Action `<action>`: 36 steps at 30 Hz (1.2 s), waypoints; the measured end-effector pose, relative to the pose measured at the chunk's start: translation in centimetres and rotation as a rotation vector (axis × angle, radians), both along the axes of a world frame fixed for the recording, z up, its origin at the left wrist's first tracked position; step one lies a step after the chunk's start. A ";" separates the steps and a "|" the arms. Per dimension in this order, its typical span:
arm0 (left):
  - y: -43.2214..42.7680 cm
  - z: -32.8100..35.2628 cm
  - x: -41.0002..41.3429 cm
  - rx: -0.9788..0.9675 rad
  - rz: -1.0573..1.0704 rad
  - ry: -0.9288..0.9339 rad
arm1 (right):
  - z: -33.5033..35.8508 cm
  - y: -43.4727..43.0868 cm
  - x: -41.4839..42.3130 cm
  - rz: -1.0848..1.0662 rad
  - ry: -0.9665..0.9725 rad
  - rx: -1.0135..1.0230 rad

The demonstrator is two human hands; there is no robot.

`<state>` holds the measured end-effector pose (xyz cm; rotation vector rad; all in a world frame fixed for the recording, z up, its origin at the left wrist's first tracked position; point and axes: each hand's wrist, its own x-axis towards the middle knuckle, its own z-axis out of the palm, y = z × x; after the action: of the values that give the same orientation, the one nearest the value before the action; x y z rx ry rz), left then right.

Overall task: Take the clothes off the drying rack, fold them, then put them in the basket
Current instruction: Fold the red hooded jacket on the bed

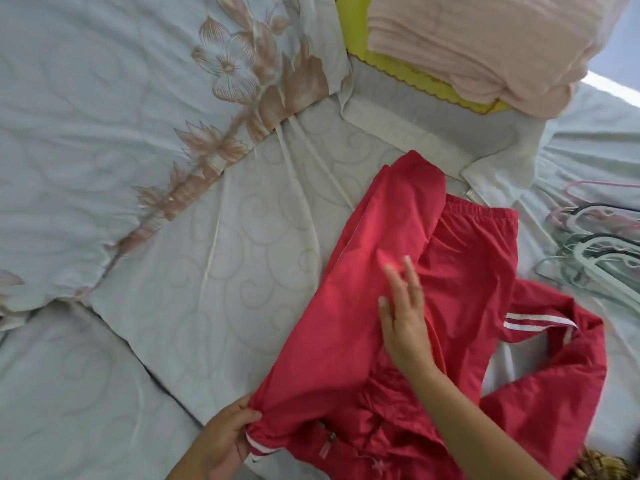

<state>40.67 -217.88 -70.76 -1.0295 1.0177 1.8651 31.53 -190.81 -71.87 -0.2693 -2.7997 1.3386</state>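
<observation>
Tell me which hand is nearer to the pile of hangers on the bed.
Right. The right hand lies flat on the red garment, left of the hangers. The left hand grips the garment's striped cuff, much farther left and lower.

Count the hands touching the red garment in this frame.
2. The left hand grips a striped cuff of the red garment at the bottom of the frame. The right hand rests flat on its middle, fingers straight. No other hand shows.
</observation>
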 end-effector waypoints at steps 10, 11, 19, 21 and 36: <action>8.4 -0.1 -4.6 -1.282 -1.114 1.312 | -1.3 0.1 -2.4 0.106 0.006 0.429; 8.8 -1.7 -3.9 -1.287 -1.199 1.281 | -2.0 0.2 -2.1 0.165 -0.059 0.506; 9.7 -6.6 -2.7 -1.384 -1.391 1.087 | -5.9 1.2 -2.5 0.355 -0.307 0.627; 9.6 -5.5 -2.7 -1.394 -1.358 1.092 | -4.4 1.9 -2.5 0.343 -0.291 0.495; 21.5 -1.7 1.2 -0.754 -1.025 1.382 | -0.2 18.4 -4.0 -0.696 -0.478 -0.387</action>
<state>41.86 -196.33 -72.42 0.7017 2.4758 1.0571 27.56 -172.42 -72.07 -1.5778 -2.2894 1.7321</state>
